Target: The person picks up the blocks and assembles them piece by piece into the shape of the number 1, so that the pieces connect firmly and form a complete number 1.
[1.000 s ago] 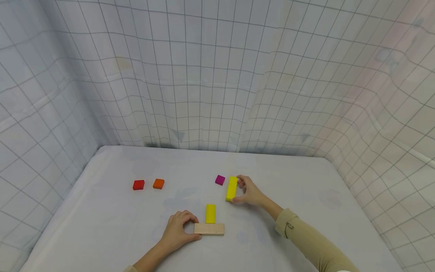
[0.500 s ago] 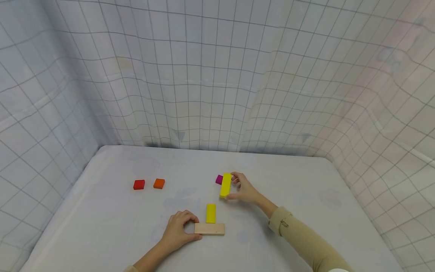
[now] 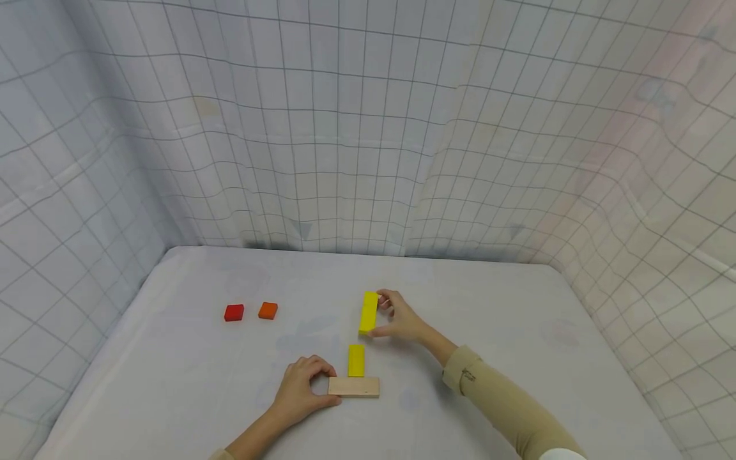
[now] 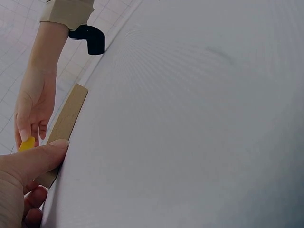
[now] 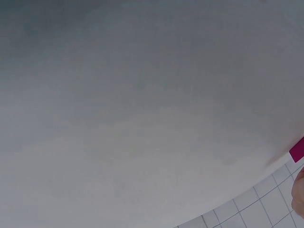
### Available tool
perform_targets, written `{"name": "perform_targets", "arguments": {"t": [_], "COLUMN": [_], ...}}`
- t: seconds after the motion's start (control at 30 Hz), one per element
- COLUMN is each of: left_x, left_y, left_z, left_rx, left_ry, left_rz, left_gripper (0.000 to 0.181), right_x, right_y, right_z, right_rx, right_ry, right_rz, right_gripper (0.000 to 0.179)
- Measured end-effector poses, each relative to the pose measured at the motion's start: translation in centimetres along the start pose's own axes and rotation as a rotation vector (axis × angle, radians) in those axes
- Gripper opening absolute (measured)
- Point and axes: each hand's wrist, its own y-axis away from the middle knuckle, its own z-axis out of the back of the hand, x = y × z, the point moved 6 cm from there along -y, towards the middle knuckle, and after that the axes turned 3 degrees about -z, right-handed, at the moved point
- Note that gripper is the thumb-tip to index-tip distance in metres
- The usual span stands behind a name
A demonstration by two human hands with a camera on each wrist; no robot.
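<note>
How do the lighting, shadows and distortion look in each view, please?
Head view: soft light, a faint shadow beside the right sleeve, bent lines on the gridded curtain, perhaps from lens or folds; left wrist view: dimmer lower right, fine radiating streaks on the white tablecloth, left hand looking large; right wrist view: dark upper left, tablecloth edge bowed, magenta block cropped.

Soft, even light leaves faint shadows on the white cloth-covered desk [image 3: 172, 390] in the head view; the white grid-lined curtain [image 3: 374, 128] looks stretched toward the edges; both wrist views are dimmer, darkest lower right in the left, upper left in the right.
</note>
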Motion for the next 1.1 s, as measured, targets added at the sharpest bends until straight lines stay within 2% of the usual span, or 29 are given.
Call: {"name": "perform_targets", "arguments": {"t": [0.5, 1.1], "left_x": [-0.1, -0.2], "left_y": [0.0, 0.0], "left_z": [0.2, 0.2], "left_rx": [0.013, 0.017], "left_ry": [-0.004, -0.001], "left_rz": [0.006, 0.007], "left_gripper": [0.036, 0.035], "right_x": [0.7, 0.9], "right_y": [-1.2, -1.5], "right_z": [-2.0, -2.4], "right_rx": [0.065, 0.080], "right_ry": [0.039, 0.083], "right_rz": [0.019, -0.001], "right_gripper": [0.081, 0.078]}}
